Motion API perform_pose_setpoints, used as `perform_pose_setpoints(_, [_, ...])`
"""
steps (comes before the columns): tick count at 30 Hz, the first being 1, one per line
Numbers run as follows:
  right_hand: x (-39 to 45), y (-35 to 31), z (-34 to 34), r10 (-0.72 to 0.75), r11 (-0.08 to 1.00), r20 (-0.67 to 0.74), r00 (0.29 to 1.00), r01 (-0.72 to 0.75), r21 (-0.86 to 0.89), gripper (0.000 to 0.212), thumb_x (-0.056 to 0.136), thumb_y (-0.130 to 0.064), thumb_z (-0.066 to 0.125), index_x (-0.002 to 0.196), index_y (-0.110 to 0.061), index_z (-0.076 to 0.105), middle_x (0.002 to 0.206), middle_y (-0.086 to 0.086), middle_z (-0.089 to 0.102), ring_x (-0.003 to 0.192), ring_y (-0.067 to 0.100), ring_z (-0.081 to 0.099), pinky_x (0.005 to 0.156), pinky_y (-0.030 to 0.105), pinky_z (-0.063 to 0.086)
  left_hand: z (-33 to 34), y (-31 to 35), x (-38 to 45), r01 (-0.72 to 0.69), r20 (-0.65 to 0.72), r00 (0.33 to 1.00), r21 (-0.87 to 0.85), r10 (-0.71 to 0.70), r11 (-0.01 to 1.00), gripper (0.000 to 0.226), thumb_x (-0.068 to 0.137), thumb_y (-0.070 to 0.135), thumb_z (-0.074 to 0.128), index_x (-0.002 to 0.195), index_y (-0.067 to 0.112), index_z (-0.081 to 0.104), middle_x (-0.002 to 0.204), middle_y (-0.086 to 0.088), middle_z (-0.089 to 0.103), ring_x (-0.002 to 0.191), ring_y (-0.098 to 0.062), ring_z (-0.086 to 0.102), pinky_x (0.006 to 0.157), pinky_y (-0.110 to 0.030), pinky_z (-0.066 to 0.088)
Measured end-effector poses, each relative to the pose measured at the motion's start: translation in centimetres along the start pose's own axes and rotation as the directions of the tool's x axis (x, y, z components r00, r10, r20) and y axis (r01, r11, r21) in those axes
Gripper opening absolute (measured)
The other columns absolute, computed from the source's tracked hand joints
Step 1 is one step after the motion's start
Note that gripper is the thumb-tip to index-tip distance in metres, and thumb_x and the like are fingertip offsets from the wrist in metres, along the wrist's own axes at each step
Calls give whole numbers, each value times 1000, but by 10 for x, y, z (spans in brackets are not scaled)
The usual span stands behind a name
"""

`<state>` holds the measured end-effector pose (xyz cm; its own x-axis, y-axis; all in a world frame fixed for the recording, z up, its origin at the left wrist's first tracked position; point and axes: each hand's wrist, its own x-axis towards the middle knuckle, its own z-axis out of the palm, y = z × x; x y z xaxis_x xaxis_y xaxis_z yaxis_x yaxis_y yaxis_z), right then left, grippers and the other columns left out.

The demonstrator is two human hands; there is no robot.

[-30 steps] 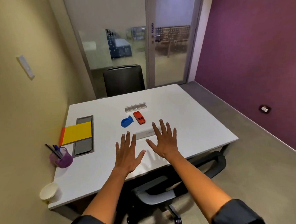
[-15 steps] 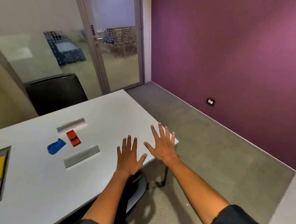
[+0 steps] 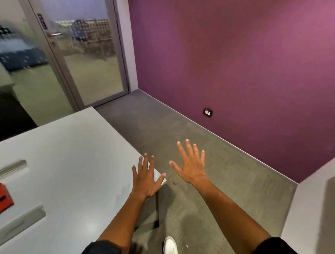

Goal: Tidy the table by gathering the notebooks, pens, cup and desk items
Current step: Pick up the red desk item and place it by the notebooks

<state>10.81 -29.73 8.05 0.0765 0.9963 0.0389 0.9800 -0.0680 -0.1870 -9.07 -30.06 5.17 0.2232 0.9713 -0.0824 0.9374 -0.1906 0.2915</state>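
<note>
- Sleeves are showing dark at the bottom of the view, and a white shoe (image 3: 170,247) is standing on the grey floor (image 3: 208,194) just off the table's near corner.
- Both hands are reaching forward empty: the left hand (image 3: 145,180) is hovering, fingers spread and straight, over the corner of the white table (image 3: 72,161); the right hand (image 3: 190,165) is splayed wide out over bare floor, gripping nothing.
- Only one task item is showing, a red desk item (image 3: 0,198) lying at the far left between two grey recessed strips, well apart from either hand.
- Gathering probably calls for turning back left, since the notebooks, pens and cup are lying out of view.
- Floor is running open to the purple wall (image 3: 241,63) and glass door (image 3: 85,53), giving room to move; the table's corner is the edge to be minding.
</note>
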Motion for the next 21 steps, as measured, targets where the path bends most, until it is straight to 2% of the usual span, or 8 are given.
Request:
perform_pose_setpoints(9, [145, 62, -5, -46, 998, 17, 999, 46, -32, 83, 85, -79, 18, 152, -38, -14, 164, 3, -9, 151, 33, 1, 118, 62, 4, 5, 43, 150, -2, 14, 1000, -34, 2, 999, 86, 90, 71, 27, 155, 23, -2, 163, -8, -13, 149, -28, -15, 118, -55, -1])
perform_pose_setpoints(13, [203, 76, 1, -65, 996, 38, 997, 67, -53, 84, 85, -79, 13, 151, -37, -16, 164, 4, -12, 151, 33, -1, 117, 60, 2, -3, 48, 210, 14, 7, 1000, -12, -14, 1000, 87, 90, 72, 26, 155, 23, -5, 162, -10, -14, 149, -29, -16, 118, -56, 0])
perform_pose_setpoints(17, [262, 85, 18, -117, 992, 88, 989, 120, -28, 83, 85, -79, 15, 151, -39, -16, 164, 3, -12, 151, 33, -2, 117, 60, 1, -4, 45, 264, 72, -15, 997, -22, -72, 997, 86, 90, 71, 27, 155, 25, -6, 162, -9, -16, 149, -29, -17, 118, -56, 0])
perform_pose_setpoints(21, [334, 95, 38, -199, 979, 150, 968, 203, -15, 83, 86, -79, 16, 151, -38, -16, 163, 4, -14, 151, 34, -4, 117, 60, -1, 0, 40, 317, 189, -8, 982, -37, -189, 981, 86, 90, 71, 26, 154, 25, -9, 161, -8, -21, 147, -28, -21, 118, -57, -3])
